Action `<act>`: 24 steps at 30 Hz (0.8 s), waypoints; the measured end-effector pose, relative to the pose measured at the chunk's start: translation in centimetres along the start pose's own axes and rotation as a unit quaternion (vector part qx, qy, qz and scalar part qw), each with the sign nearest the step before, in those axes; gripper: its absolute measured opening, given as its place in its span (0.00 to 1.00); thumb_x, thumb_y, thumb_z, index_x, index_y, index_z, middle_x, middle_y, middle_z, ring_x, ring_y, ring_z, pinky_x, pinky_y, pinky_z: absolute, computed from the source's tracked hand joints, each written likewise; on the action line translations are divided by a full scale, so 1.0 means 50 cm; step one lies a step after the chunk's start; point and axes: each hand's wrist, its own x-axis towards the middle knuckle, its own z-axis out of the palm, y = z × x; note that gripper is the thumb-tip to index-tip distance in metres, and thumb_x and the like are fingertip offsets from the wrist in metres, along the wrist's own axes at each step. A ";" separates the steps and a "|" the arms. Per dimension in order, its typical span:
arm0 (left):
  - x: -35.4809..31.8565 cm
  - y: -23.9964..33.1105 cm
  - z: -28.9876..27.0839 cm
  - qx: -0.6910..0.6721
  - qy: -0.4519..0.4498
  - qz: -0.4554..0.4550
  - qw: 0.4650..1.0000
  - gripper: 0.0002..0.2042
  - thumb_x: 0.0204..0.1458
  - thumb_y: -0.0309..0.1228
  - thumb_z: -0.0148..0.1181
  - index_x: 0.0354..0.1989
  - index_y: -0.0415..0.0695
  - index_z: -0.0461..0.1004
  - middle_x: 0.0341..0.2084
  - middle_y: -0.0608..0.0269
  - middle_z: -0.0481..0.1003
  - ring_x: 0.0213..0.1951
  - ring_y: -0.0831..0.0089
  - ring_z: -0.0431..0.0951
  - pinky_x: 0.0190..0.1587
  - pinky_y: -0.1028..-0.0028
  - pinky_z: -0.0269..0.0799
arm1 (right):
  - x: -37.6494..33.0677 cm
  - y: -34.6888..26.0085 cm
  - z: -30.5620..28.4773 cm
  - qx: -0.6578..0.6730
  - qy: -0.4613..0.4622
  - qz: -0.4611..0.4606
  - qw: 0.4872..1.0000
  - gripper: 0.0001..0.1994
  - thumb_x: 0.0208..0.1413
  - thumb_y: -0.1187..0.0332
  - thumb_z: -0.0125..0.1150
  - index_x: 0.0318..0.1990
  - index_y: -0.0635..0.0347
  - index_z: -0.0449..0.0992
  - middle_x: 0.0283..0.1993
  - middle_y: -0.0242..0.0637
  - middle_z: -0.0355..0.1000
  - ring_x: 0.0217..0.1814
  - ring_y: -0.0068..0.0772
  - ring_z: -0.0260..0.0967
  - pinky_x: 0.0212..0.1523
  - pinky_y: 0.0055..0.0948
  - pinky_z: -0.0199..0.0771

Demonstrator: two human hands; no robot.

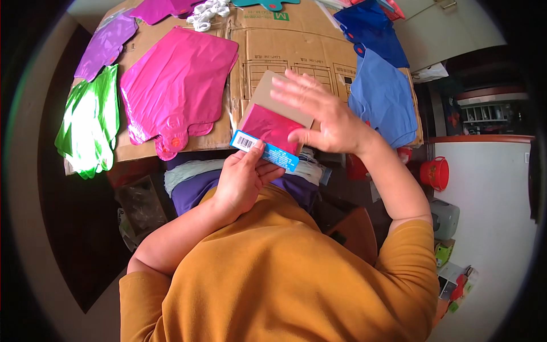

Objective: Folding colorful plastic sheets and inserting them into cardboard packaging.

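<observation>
My left hand [242, 179] pinches the lower edge of a blue card label [272, 158] with a barcode, thumb on top and fingers curled beneath. Folded pink foil [270, 126] shows right above the label, and a brown cardboard piece [265, 93] extends behind it. Over the right side of this packet is my right hand [325, 117], its fingers stretched out and apart. Its thumb lies at the foil's right edge; whether it touches is unclear. To the left, a large flat pink foil balloon [176, 82] with a red dot on its tab lies on the cardboard-covered table [296, 40].
Flat green [91, 125], purple [108, 45], dark blue [376, 34] and light blue foil pieces [384, 97] lie along the table's sides. White ribbon coils [208, 14] sit at the far edge. A red bucket [435, 174] and a white cabinet [484, 228] stand at the right.
</observation>
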 end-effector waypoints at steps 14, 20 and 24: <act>-0.006 0.013 -0.001 -0.011 0.011 -0.034 0.999 0.09 0.62 0.31 0.52 0.44 0.38 0.72 0.37 0.56 0.78 0.37 0.67 0.81 0.42 0.71 0.80 | -0.021 -0.045 0.066 -0.050 -0.089 -0.013 0.995 0.36 0.49 0.58 0.65 0.67 0.50 0.61 0.72 0.43 0.51 0.75 0.51 0.45 0.70 0.53 0.46; -0.021 0.027 0.014 -0.018 0.029 -0.061 0.998 0.09 0.63 0.32 0.52 0.41 0.39 0.73 0.36 0.56 0.79 0.38 0.68 0.80 0.43 0.70 0.79 | 0.153 0.044 -0.025 0.128 0.074 0.013 0.989 0.10 0.56 0.69 0.60 0.42 0.64 0.79 0.42 0.43 0.77 0.41 0.40 0.76 0.44 0.33 0.74; -0.025 0.036 0.019 -0.039 0.019 -0.091 0.995 0.09 0.62 0.32 0.52 0.42 0.40 0.73 0.37 0.58 0.79 0.40 0.69 0.80 0.45 0.70 0.78 | 0.365 0.162 0.001 -0.015 0.092 -0.011 0.996 0.09 0.51 0.69 0.63 0.39 0.61 0.79 0.34 0.41 0.74 0.33 0.36 0.74 0.36 0.31 0.73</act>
